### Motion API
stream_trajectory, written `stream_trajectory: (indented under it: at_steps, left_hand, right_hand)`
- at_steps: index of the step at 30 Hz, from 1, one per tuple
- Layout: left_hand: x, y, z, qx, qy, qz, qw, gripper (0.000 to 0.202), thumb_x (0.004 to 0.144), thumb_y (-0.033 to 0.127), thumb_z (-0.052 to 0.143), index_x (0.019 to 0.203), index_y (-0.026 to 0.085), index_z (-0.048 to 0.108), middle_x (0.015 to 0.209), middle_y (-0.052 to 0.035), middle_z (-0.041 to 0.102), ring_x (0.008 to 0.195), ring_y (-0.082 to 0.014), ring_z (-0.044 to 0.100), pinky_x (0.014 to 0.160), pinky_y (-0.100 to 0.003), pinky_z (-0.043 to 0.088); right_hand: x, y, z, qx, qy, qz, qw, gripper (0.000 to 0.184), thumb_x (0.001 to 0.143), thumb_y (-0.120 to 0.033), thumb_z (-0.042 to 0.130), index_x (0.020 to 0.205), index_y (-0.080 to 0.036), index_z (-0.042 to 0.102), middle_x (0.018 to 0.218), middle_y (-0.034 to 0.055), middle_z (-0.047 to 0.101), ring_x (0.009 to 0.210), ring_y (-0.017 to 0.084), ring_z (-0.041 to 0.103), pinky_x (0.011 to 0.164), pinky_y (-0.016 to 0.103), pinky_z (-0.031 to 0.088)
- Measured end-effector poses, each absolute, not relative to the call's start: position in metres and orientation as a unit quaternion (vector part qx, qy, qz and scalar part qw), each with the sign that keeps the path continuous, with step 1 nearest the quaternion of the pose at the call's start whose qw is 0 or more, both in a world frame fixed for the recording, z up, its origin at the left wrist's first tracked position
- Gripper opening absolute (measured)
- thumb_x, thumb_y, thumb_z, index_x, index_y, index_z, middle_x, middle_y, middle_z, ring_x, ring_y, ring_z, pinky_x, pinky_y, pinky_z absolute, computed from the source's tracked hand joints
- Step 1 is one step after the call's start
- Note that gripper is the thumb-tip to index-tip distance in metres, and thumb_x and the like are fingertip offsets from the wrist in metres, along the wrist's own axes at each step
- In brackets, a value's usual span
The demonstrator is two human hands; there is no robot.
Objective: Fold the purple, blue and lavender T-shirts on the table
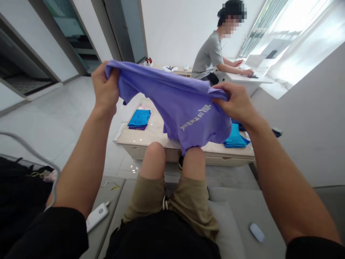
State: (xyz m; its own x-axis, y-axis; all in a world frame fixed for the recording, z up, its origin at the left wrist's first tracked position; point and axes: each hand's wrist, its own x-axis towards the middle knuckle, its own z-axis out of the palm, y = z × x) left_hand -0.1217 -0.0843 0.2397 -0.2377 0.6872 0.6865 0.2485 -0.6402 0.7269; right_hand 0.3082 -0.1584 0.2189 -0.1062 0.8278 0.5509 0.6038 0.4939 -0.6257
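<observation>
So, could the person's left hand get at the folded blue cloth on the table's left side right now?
Probably not while gripping: the left hand is pinching the purple shirt. If it let go, likely yes, since nothing covers the folded blue cloth.

Pale characters [194, 118] stand in one slanting line on the purple shirt [176, 99]; I cannot read them.

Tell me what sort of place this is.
Probably a living room, perhaps doubling as a workspace: a grey sofa, a low table in front of it, and a white desk near the window, with another person at it.
</observation>
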Motion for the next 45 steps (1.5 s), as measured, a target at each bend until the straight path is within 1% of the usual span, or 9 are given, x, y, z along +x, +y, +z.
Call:
stream_trajectory:
  at_steps: [5, 13, 18, 22, 27, 35, 38, 41, 45]
  left_hand:
    - [-0.149, -0.082, 0.217, 0.498, 0.506, 0.678, 0.19, 0.024, 0.1, 0.009, 0.068, 0.079, 0.018, 0.061, 0.066, 0.0089, 0.049, 0.068, -0.007, 0.042, 0.069, -0.02, 0.039]
    - [-0.153, -0.083, 0.188, 0.516, 0.51, 0.662, 0.186, 0.04, 0.081, 0.054, 0.085, 0.072, 0.022, 0.064, 0.062, 0.0075, 0.053, 0.064, -0.0101, 0.046, 0.063, -0.026, 0.041]
    - [-0.125, -0.109, 0.185, 0.772, 0.257, 0.33, 0.479, 0.058, 0.065, 0.078, 0.093, 0.095, 0.029, 0.083, 0.096, -0.0097, 0.082, 0.091, -0.0301, 0.077, 0.079, -0.045, 0.064]
    - [-0.051, -0.063, 0.175, 0.703, 0.269, 0.507, 0.42, 0.064, 0.076, 0.068, 0.092, 0.122, 0.027, 0.077, 0.133, -0.0121, 0.078, 0.128, -0.0291, 0.071, 0.113, -0.044, 0.056]
    - [0.026, -0.031, 0.168, 0.729, 0.265, 0.375, 0.508, 0.074, 0.078, 0.081, 0.082, 0.119, 0.019, 0.074, 0.117, -0.0115, 0.079, 0.113, -0.0308, 0.074, 0.092, -0.038, 0.061]
    - [0.041, -0.105, 0.143, 0.659, 0.489, 0.531, 0.213, 0.04, 0.088, 0.052, 0.083, 0.107, 0.023, 0.064, 0.11, -0.0053, 0.072, 0.1, -0.0214, 0.068, 0.091, -0.035, 0.056]
    - [0.057, -0.137, 0.107, 0.71, 0.52, 0.4, 0.257, 0.055, 0.074, 0.056, 0.093, 0.109, 0.023, 0.067, 0.105, -0.0056, 0.073, 0.094, -0.0246, 0.07, 0.081, -0.034, 0.055]
    - [0.061, -0.141, 0.077, 0.726, 0.53, 0.304, 0.315, 0.026, 0.087, 0.046, 0.08, 0.096, 0.023, 0.074, 0.092, -0.0053, 0.076, 0.088, -0.0255, 0.071, 0.078, -0.034, 0.053]
    - [0.027, -0.109, 0.073, 0.671, 0.465, 0.372, 0.443, 0.03, 0.09, 0.048, 0.068, 0.091, 0.02, 0.078, 0.087, -0.0044, 0.079, 0.086, -0.024, 0.072, 0.081, -0.033, 0.055]
  right_hand:
    - [0.325, -0.149, 0.175, -0.573, -0.729, 0.075, 0.367, 0.014, 0.081, -0.033, 0.074, 0.074, -0.021, 0.076, 0.082, 0.0043, 0.071, 0.084, 0.025, 0.064, 0.091, 0.043, 0.053]
    - [0.327, -0.093, 0.192, -0.595, -0.632, -0.02, 0.496, 0.014, 0.087, -0.027, 0.066, 0.09, -0.021, 0.079, 0.089, 0.007, 0.07, 0.081, 0.022, 0.06, 0.085, 0.04, 0.052]
    - [0.29, -0.063, 0.196, -0.491, -0.582, 0.106, 0.64, 0.017, 0.095, -0.034, 0.061, 0.106, -0.023, 0.069, 0.091, 0.0022, 0.068, 0.077, 0.019, 0.062, 0.07, 0.033, 0.055]
    - [0.247, -0.06, 0.202, -0.405, -0.619, 0.291, 0.606, 0.021, 0.094, -0.046, 0.072, 0.102, -0.028, 0.065, 0.089, -0.0004, 0.067, 0.081, 0.018, 0.065, 0.07, 0.029, 0.058]
    - [0.221, -0.068, 0.213, -0.362, -0.656, 0.374, 0.546, 0.029, 0.09, -0.051, 0.078, 0.096, -0.025, 0.066, 0.094, 0.0012, 0.068, 0.085, 0.018, 0.064, 0.073, 0.029, 0.057]
    - [0.242, -0.069, 0.205, -0.483, -0.659, 0.159, 0.554, 0.029, 0.093, -0.035, 0.068, 0.073, -0.022, 0.052, 0.071, -0.0032, 0.049, 0.073, 0.014, 0.049, 0.071, 0.027, 0.045]
    - [0.233, -0.069, 0.214, -0.507, -0.68, 0.106, 0.519, 0.033, 0.094, -0.032, 0.068, 0.069, -0.022, 0.048, 0.067, -0.0039, 0.044, 0.07, 0.013, 0.046, 0.071, 0.028, 0.043]
    - [0.232, -0.065, 0.226, -0.523, -0.682, 0.056, 0.508, 0.031, 0.095, -0.033, 0.068, 0.072, -0.022, 0.051, 0.067, -0.0034, 0.046, 0.072, 0.014, 0.05, 0.074, 0.029, 0.045]
    - [0.268, -0.061, 0.235, -0.539, -0.679, -0.004, 0.498, 0.022, 0.095, -0.033, 0.07, 0.078, -0.022, 0.061, 0.07, -0.0005, 0.057, 0.077, 0.018, 0.058, 0.079, 0.031, 0.051]
